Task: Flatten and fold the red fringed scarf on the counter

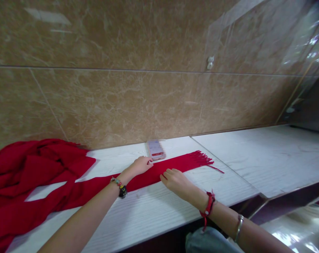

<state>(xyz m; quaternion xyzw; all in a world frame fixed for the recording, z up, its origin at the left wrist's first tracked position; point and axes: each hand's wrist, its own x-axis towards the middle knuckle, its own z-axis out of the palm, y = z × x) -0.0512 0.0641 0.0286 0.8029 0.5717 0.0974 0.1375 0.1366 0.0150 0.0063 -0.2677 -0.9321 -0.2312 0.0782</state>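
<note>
A red scarf point(172, 164) lies as a long flat strip on the white counter, its fringed end point(201, 159) pointing right. My left hand point(142, 165) is at the strip's far edge, its fingers closed on the cloth there. At the near edge, a little further right, my right hand point(176, 181) has its fingers curled in on the scarf. The fingertips of both hands are partly hidden. Just beyond my left hand lies a phone point(154, 150) with its screen lit. More of the red cloth is heaped in loose folds point(45, 161) on the left.
A brown marbled tile wall point(122, 105) rises behind the white counter point(243, 147), with a small white fitting point(210, 62) on it. The counter's near edge runs close to my body. A dark panel point(307, 102) stands at the far right.
</note>
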